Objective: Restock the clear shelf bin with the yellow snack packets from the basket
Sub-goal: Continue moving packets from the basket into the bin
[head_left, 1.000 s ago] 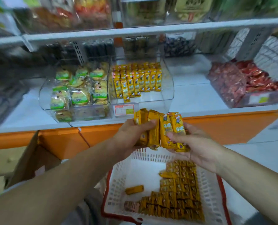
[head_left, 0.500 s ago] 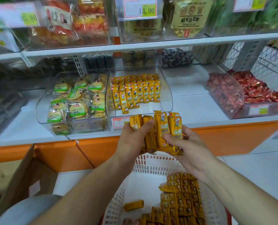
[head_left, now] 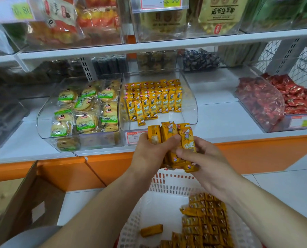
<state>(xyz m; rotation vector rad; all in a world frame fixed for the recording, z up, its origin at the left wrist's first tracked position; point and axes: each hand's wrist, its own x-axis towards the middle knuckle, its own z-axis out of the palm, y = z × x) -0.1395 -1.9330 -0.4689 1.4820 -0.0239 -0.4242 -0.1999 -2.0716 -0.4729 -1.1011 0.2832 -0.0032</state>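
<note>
Both hands hold one bunch of yellow snack packets (head_left: 169,133) upright, just in front of the clear shelf bin (head_left: 190,104). My left hand (head_left: 149,154) grips the bunch from the left, thumb across the front. My right hand (head_left: 203,158) grips it from the right, fingers curled round the lower packets. Inside the bin, rows of the same yellow packets (head_left: 154,99) stand at the back and left; its front right floor is bare. Below, the white basket (head_left: 167,183) holds several more yellow packets (head_left: 203,222), stacked at its right, with one loose packet (head_left: 151,230).
A clear bin of green-labelled round biscuits (head_left: 84,108) stands left of the target bin. Red wrapped sweets (head_left: 281,99) fill a bin at the right. An upper shelf (head_left: 167,44) overhangs. An orange shelf front (head_left: 77,169) and a cardboard box (head_left: 23,203) lie lower left.
The view has moved closer to the shelf. Both hands have squeezed the packet bunch together and raised it nearer the clear bin's front edge.
</note>
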